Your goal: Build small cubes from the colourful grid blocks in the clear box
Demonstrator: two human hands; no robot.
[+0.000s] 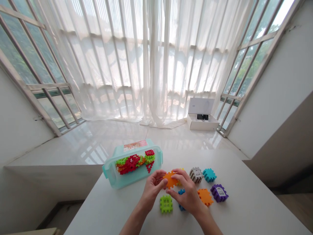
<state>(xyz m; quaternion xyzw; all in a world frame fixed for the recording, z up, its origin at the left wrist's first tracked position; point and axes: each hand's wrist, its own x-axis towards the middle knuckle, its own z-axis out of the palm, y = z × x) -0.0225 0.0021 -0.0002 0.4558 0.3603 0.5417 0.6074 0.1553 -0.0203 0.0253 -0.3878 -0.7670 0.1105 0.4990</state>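
Observation:
Between both hands is an orange notched building tile [170,180], held above the table. My left hand [154,184] grips its left edge, thumb on the near face. My right hand [187,192] has its fingers closed on the tile's right side. Under and behind my right hand, a blue tile [181,192] and a yellow tile [180,181] are partly hidden. A green window tile [166,204] lies below the hands. To the right sit another orange tile [205,197], a purple stack with a white window [219,193], a grey stack [196,175] and a teal stack [209,175].
A translucent teal bin [114,181] with red, green and orange tiles stands at the left back of the white table [246,209]. On the sill behind, an open white box [203,125] holds a dark phone-like object [202,117]. A sheer curtain [156,81] hangs behind.

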